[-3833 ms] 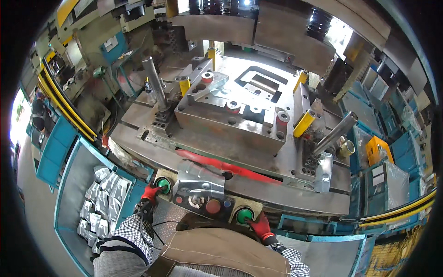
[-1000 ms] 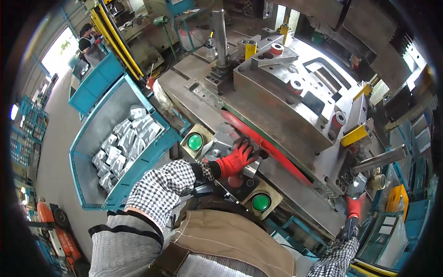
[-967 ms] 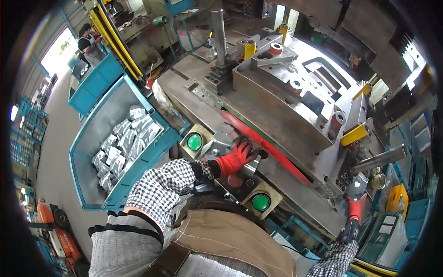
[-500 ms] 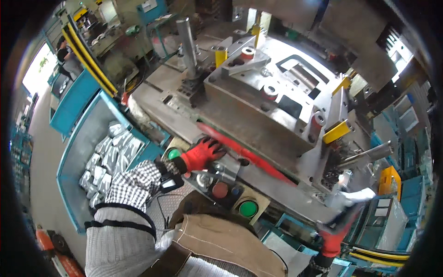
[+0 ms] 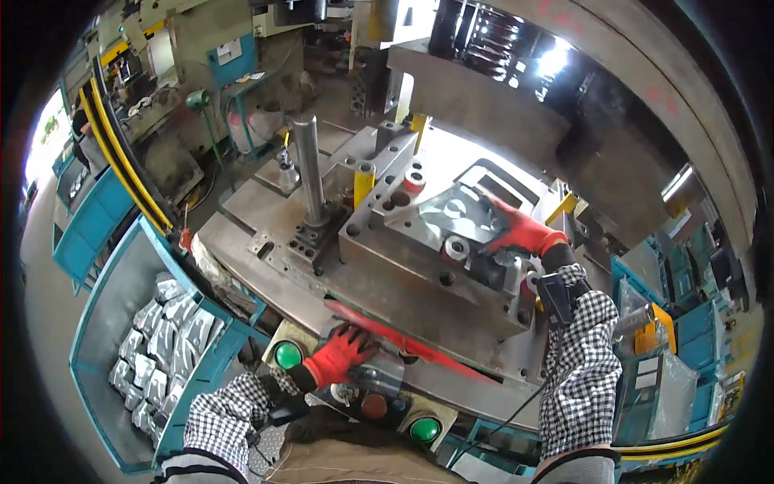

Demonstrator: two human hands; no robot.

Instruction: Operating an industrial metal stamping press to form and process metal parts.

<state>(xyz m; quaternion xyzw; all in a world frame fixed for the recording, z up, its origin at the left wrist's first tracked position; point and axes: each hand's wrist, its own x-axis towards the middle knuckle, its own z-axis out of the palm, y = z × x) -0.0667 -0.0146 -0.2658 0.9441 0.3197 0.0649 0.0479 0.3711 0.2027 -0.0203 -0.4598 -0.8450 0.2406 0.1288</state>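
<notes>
My right hand [image 5: 520,230], in a red glove, reaches over the steel die block [image 5: 435,270]. It holds the edge of a shiny flat sheet-metal part [image 5: 458,211] with cutouts, which lies over the die's top among round guide bushings [image 5: 456,248]. My left hand [image 5: 345,355], also red-gloved with black fingertips, lies with fingers apart on a grey metal piece [image 5: 382,374] at the press's front edge. A red bar [image 5: 419,348] runs just beyond it. How the part sits beneath my right fingers is hidden.
Green push buttons [image 5: 288,355] flank the front panel. At left stands a blue bin [image 5: 105,323] with several silvery metal pieces [image 5: 165,347]. A steel post [image 5: 308,169] rises from the bed. An orange crate [image 5: 655,331] and yellow-black guard bars [image 5: 121,145] stand at the sides.
My right hand has swung from the lower right up over the die, bringing the sheet-metal part onto its top. The left hand stays by the red bar. The view has shifted.
</notes>
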